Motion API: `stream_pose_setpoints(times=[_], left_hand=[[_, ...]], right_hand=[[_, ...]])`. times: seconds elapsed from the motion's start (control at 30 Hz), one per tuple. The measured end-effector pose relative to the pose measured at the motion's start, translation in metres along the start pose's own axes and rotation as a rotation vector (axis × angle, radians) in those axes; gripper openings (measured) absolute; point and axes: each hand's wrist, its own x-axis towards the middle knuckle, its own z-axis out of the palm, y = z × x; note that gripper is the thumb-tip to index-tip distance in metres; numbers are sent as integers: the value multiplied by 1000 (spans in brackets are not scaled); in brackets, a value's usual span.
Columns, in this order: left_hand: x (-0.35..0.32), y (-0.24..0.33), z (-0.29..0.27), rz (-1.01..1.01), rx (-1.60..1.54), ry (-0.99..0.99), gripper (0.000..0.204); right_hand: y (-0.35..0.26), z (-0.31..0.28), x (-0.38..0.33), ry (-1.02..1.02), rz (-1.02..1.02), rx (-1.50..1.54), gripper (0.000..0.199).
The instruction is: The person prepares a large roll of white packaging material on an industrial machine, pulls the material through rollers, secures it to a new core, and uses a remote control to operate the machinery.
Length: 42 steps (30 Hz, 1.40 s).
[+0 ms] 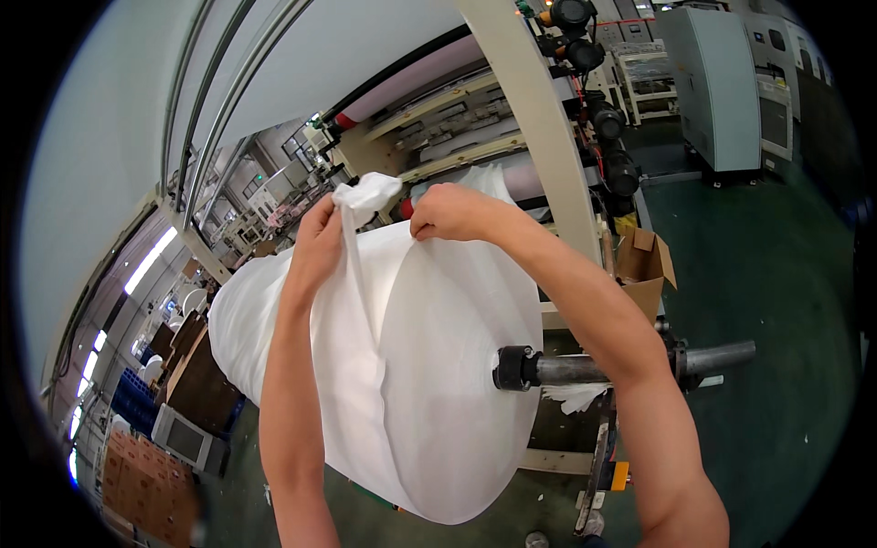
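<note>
A large roll of thin white sheet material (457,402) lies across the middle of the view, mounted on a metal shaft (585,369) with a black collar (516,368) at its right end. At the roll's upper side my left hand (318,239) pinches a gathered fold of the sheet, and a crumpled bunch (367,194) sticks up beyond the fingers. To its right my right hand (457,215) is closed on the sheet's edge, fingertips pressed together. Between the hands a loose flap hangs down the roll's end face.
A machine frame with a cream upright (539,119) and rollers (411,78) rises behind the roll. An open cardboard box (644,269) stands at the right, before a grey cabinet (717,87). Stacked brown cartons (146,489) and a monitor-like panel (183,438) are at lower left.
</note>
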Motion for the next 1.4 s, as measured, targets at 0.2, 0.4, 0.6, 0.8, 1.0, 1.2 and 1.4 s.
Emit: stream_pose_setpoints(times=[0.2, 0.4, 0.6, 0.8, 1.0, 1.2, 1.4], left_hand=[[1, -12, 12, 83, 200, -95, 21], [17, -8, 24, -156, 0, -398, 20], [19, -13, 41, -38, 182, -424, 29], [39, 4, 65, -80, 322, -531, 28], [59, -14, 59, -152, 329, -570, 27], [96, -3, 81, -325, 516, -613, 30], [107, 3, 92, -365, 634, -638, 29]], right_hand=[[-8, -1, 1, -16, 14, -131, 15], [5, 33, -11, 225, 84, -62, 22], [9, 53, -15, 328, 51, -108, 19], [40, 72, -24, 592, 270, 762, 37], [-35, 98, -42, 765, 360, 900, 35], [-74, 127, -37, 1115, 306, 758, 24], [-68, 137, -34, 1187, 265, 559, 25]])
